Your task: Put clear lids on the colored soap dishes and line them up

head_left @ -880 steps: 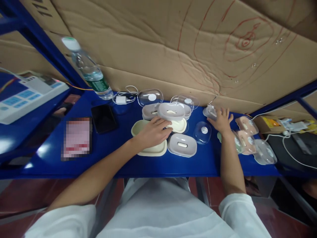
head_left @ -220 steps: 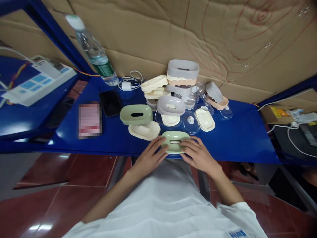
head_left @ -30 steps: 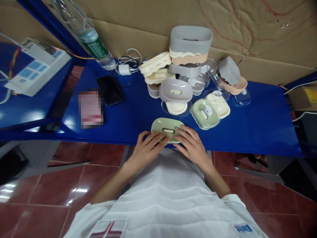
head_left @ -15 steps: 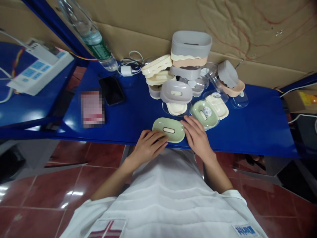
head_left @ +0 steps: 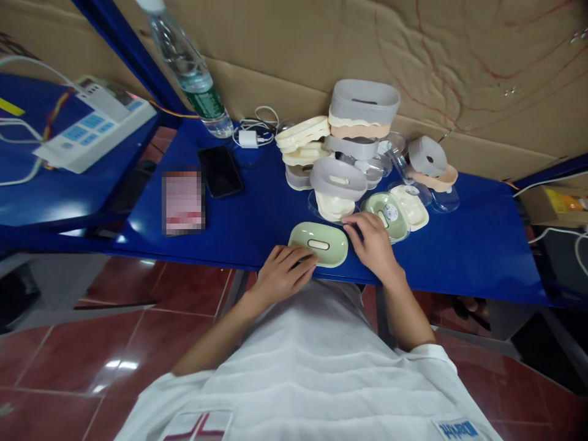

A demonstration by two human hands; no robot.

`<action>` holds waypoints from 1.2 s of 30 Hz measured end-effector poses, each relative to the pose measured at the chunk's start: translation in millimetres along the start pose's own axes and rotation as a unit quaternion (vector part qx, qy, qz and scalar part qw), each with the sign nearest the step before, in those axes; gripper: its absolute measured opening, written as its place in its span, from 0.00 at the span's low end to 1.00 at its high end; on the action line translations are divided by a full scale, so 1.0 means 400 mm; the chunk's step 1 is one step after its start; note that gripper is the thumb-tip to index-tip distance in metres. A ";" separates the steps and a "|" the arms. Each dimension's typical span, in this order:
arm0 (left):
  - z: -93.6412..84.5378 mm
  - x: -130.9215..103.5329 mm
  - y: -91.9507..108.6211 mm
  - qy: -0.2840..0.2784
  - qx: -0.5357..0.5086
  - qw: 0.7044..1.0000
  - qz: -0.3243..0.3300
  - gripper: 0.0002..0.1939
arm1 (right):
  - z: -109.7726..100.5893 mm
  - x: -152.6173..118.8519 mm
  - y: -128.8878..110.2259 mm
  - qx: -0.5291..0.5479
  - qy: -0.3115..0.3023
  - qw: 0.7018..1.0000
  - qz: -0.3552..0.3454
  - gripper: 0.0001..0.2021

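Note:
A pale green oval soap dish [head_left: 337, 242] with a cream slot insert in its middle lies near the table's front edge. My left hand [head_left: 287, 269] grips its near left rim, fingers over the top and thumb at the near side. Just off the dish's right end is my right hand [head_left: 374, 245], fingers bent and apart, with nothing visible in them. Its fingertips are close to a cream soap dish part [head_left: 334, 208] on a clear tray; contact is unclear. Behind that hand, partly hidden, lies another green dish [head_left: 399, 223] with a round sticker, beside a cream piece [head_left: 413, 208].
Stacked grey, cream and peach dish parts [head_left: 365, 101] stand at the back of the blue table [head_left: 482, 245]. Clear plastic pieces lie among them. To the left are a phone [head_left: 220, 171], a water bottle [head_left: 202, 92], a white charger [head_left: 248, 139] and a power strip [head_left: 92, 138].
My right hand has come off the green dish's right edge and shifted toward the clear tray, its fingers more bent. My left hand stays on the dish. The camera view has shifted slightly.

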State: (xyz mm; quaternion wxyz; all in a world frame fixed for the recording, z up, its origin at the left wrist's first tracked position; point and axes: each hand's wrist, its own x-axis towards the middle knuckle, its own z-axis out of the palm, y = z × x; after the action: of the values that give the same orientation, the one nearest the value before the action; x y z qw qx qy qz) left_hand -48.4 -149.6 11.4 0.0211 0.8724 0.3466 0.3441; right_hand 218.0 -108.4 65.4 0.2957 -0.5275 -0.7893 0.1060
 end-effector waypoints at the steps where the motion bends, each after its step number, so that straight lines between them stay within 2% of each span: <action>1: 0.000 0.000 0.000 -0.001 0.001 1.000 0.001 0.14 | -0.007 0.002 -0.004 0.032 0.019 0.999 0.010 0.12; 5: -0.002 0.003 -0.001 0.005 0.003 1.000 0.012 0.12 | -0.011 0.003 -0.008 0.141 0.110 0.983 0.051 0.14; 8: -0.002 0.003 -0.002 0.002 -0.004 1.000 0.009 0.13 | 0.007 -0.001 0.003 0.215 0.127 0.965 0.077 0.17; 13: 0.002 -0.003 -0.002 -0.008 -0.005 1.000 -0.003 0.16 | 0.027 -0.023 0.032 0.284 0.119 0.944 0.118 0.20; 15: 0.004 -0.006 -0.003 0.006 0.005 1.000 -0.008 0.19 | 0.028 -0.041 0.042 0.312 0.113 0.934 0.130 0.21; 19: 0.005 -0.010 -0.009 0.060 -0.014 0.997 -0.045 0.32 | 0.025 -0.088 0.045 0.370 0.057 0.912 0.169 0.20; 22: 0.004 -0.012 -0.015 0.045 -0.071 0.993 -0.079 0.42 | 0.025 -0.116 0.036 0.370 0.032 0.906 0.201 0.19; 24: 0.004 -0.013 -0.016 0.039 -0.093 0.991 -0.082 0.44 | 0.025 -0.126 0.027 0.338 0.039 0.917 0.209 0.20; 27: 0.003 -0.011 -0.013 0.047 -0.075 0.994 -0.064 0.41 | 0.023 -0.135 0.008 0.284 0.054 0.939 0.188 0.22; 31: -0.002 -0.005 -0.009 0.038 -0.052 0.997 -0.048 0.39 | 0.022 -0.156 -0.021 0.192 0.054 0.975 0.100 0.25; 34: -0.007 -0.003 -0.012 0.004 -0.083 0.994 -0.064 0.41 | 0.030 -0.177 -0.036 0.097 0.024 0.995 0.016 0.33; 36: -0.010 0.000 -0.016 -0.020 -0.116 0.990 -0.079 0.41 | 0.038 -0.184 -0.038 0.055 -0.016 0.998 -0.029 0.34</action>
State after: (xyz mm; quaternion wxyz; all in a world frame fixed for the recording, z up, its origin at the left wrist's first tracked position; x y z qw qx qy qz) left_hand -54.8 -145.7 12.8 0.1558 0.8410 0.3715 0.3612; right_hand 217.5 -178.5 34.4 0.3145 -0.4858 -0.8017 0.1496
